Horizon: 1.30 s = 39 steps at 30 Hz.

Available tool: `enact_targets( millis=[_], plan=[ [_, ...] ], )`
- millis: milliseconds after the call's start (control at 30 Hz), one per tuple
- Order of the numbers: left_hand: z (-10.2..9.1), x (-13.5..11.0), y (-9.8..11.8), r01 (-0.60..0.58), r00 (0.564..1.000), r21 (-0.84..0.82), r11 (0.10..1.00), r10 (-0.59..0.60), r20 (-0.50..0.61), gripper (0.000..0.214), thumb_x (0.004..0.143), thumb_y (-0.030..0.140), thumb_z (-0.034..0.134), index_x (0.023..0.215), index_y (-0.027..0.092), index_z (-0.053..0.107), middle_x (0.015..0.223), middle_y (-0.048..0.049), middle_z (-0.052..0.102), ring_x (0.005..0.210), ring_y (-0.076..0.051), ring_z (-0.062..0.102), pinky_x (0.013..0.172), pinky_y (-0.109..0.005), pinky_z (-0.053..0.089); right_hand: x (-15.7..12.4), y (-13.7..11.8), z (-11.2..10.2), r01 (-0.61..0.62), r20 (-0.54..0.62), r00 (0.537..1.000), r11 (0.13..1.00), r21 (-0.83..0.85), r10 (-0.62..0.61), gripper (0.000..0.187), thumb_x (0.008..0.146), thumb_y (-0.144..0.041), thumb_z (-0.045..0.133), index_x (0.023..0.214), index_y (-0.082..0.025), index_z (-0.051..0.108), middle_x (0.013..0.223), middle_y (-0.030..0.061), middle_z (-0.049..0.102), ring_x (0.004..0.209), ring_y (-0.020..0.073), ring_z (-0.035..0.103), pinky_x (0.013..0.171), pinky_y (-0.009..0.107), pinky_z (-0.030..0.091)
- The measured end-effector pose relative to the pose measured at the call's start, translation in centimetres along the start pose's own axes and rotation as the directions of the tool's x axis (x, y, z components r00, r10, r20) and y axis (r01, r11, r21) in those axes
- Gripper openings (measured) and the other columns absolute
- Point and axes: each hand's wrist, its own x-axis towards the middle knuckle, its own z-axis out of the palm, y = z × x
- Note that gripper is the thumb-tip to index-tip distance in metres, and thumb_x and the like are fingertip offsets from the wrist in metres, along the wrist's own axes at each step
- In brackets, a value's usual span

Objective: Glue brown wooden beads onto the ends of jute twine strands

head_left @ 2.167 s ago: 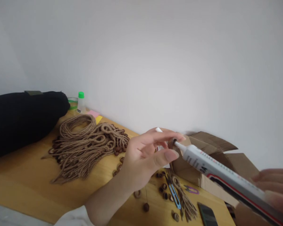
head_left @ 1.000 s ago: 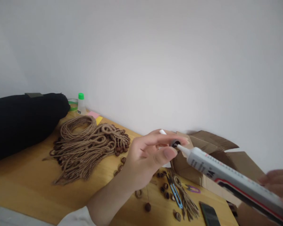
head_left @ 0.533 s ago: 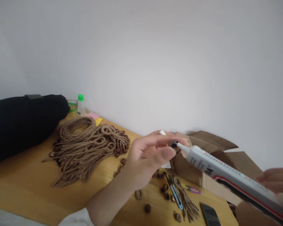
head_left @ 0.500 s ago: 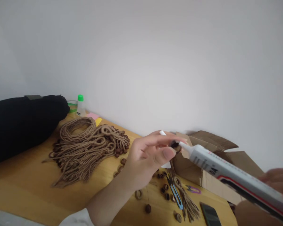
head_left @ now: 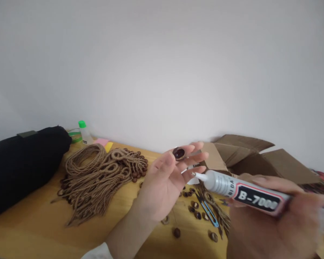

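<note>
Palm up over the table, my left hand (head_left: 164,180) pinches a hollow brown nut shell (head_left: 179,153) between thumb and forefinger, its dark inside facing me. The other fingers are spread. My right hand (head_left: 278,212) is wrapped round a white tube of B-7000 glue (head_left: 248,194). The tube's thin nozzle points left and sits below and right of the shell, apart from it. Below the hands lie several shell pieces (head_left: 198,215), a round brown nut (head_left: 176,232), blue thread snips (head_left: 209,212) and a bundle of brown cord (head_left: 223,217).
On the left, a pile of knotted brown cords with nuts (head_left: 102,180) covers the wooden table (head_left: 32,233) beside a black cloth bundle (head_left: 24,169). Behind stand a green-capped bottle (head_left: 85,132) and pink and yellow paper (head_left: 108,145). An open cardboard box (head_left: 286,165) is at right.
The glue nozzle has left the shell and moved lower, and the tube has turned so its label faces me. My left hand has opened its other fingers, tilting the shell toward me.
</note>
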Motion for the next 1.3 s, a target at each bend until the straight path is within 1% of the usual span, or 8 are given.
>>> enact_targets(
  millis=[67,167,300,433,567,800,1067,1300],
  plan=[
    [0.3,-0.2,-0.1,-0.011,1.000,0.013,1.000,0.010,0.019,0.023,0.089,0.038,0.056,0.101,0.024,0.071,0.120,0.0005,0.066,0.106,-0.015,0.063,0.090,-0.024,0.052,0.2,0.8,0.2,-0.028,0.020,0.999,0.999,0.027,0.028,0.037,0.086,-0.051,0.057,0.073,-0.018,0.068,0.053,0.0013,0.057,0.045,0.0129,0.053,0.046,0.024,0.045],
    [0.6,-0.3,-0.2,-0.025,0.998,0.045,0.999,0.022,0.064,0.025,0.091,0.038,0.053,0.104,0.026,0.070,0.123,0.0020,0.064,0.107,-0.015,0.063,0.092,-0.025,0.051,0.5,1.4,0.1,-0.172,0.079,0.983,0.979,0.106,0.165,0.036,0.090,-0.047,0.053,0.076,-0.018,0.069,0.043,0.0000,0.049,0.040,0.0117,0.048,0.041,0.020,0.041],
    [0.7,-0.2,-0.5,-0.071,0.993,0.126,0.989,0.058,0.104,0.026,0.093,0.037,0.050,0.107,0.026,0.069,0.126,0.0017,0.063,0.111,-0.016,0.062,0.097,-0.026,0.048,0.9,1.7,-0.3,-0.286,0.102,0.957,0.940,0.188,0.270,0.030,0.086,-0.044,0.059,0.075,-0.017,0.068,0.044,-0.0009,0.050,0.038,0.0095,0.046,0.038,0.018,0.041],
    [0.6,-0.2,-0.7,-0.138,0.986,0.222,0.965,0.113,0.120,0.027,0.093,0.035,0.049,0.109,0.025,0.068,0.127,0.0004,0.062,0.111,-0.017,0.061,0.101,-0.028,0.045,1.0,1.9,-0.5,-0.333,0.125,0.942,0.917,0.221,0.312,0.027,0.084,-0.042,0.062,0.075,-0.017,0.069,0.045,-0.0007,0.051,0.039,0.0090,0.047,0.039,0.017,0.043],
    [0.5,-0.4,-0.8,-0.163,0.983,0.291,0.943,0.131,0.126,0.028,0.094,0.036,0.048,0.110,0.024,0.068,0.127,-0.0009,0.062,0.112,-0.017,0.060,0.103,-0.031,0.043,1.0,1.9,-0.4,-0.377,0.142,0.925,0.893,0.247,0.352,0.024,0.081,-0.040,0.065,0.074,-0.017,0.069,0.045,-0.0009,0.051,0.039,0.0085,0.048,0.039,0.017,0.044],
    [0.3,-0.6,-0.7,-0.158,0.986,0.352,0.922,0.125,0.114,0.029,0.094,0.039,0.047,0.110,0.025,0.067,0.127,-0.0020,0.061,0.123,-0.021,0.053,0.107,-0.037,0.039,1.0,1.9,0.0,-0.425,0.151,0.905,0.868,0.257,0.398,0.021,0.078,-0.037,0.069,0.073,-0.016,0.069,0.045,-0.0019,0.050,0.038,0.0073,0.047,0.038,0.015,0.043],
    [0.2,-0.6,-0.7,-0.170,0.983,0.322,0.931,0.139,0.118,0.029,0.094,0.037,0.048,0.110,0.024,0.067,0.126,-0.0008,0.063,0.116,-0.016,0.057,0.104,-0.031,0.042,0.9,2.0,0.2,-0.398,0.158,0.916,0.882,0.252,0.368,0.024,0.083,-0.038,0.064,0.074,-0.016,0.068,0.046,-0.0015,0.050,0.039,0.0079,0.048,0.038,0.016,0.044],
    [0.4,-0.6,-0.7,-0.150,0.988,0.289,0.945,0.131,0.086,0.028,0.093,0.037,0.049,0.110,0.026,0.068,0.126,-0.0007,0.063,0.112,-0.016,0.059,0.103,-0.032,0.043,0.7,1.9,0.4,-0.381,0.140,0.923,0.895,0.232,0.357,0.027,0.085,-0.039,0.061,0.073,-0.015,0.067,0.045,-0.0014,0.049,0.038,0.0079,0.047,0.037,0.016,0.042]
  ],
)
